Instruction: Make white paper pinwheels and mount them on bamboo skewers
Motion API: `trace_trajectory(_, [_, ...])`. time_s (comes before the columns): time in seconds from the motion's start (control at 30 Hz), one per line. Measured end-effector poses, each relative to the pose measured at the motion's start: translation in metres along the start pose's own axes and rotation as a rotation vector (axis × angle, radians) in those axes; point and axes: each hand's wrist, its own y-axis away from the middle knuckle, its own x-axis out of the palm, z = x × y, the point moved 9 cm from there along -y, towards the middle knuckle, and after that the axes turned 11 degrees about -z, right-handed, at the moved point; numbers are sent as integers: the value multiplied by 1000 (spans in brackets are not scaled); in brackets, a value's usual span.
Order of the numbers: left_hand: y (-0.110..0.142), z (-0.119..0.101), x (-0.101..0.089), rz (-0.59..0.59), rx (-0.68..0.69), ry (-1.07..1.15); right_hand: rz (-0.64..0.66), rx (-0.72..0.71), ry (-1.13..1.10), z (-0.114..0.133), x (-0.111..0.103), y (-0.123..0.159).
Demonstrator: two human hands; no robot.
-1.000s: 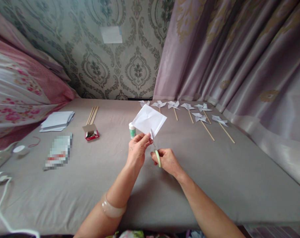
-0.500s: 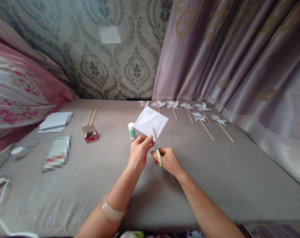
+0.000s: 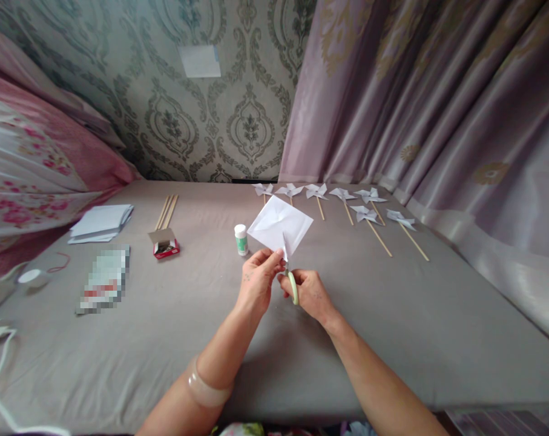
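A creased white paper square (image 3: 274,223) is held up like a diamond over the surface. My left hand (image 3: 258,277) pinches its near corner between thumb and fingers. My right hand (image 3: 307,292) is closed around the pale green handles of a pair of scissors (image 3: 293,288). The scissor blades lie on the paper along a line from the near corner toward the middle, close to my left thumb. Behind my left hand a glue stick (image 3: 241,240) with a white cap stands upright.
Several paper pinwheels (image 3: 317,192) on sticks lie at the back right. At left are a stack of white paper (image 3: 100,223), wooden sticks (image 3: 167,212), an open red box (image 3: 166,247), a blurred packet (image 3: 104,280) and a power strip (image 3: 0,297) with a white cord.
The paper has shifted slightly to the right, along with my left hand. The scissors stay at the near corner, moved only a little. The other objects lie as before.
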Motion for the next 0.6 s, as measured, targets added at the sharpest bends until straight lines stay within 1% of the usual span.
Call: trace_trajectory(0.6, [1, -2, 0, -4, 10, 18, -32, 17, 14, -7, -2, -2])
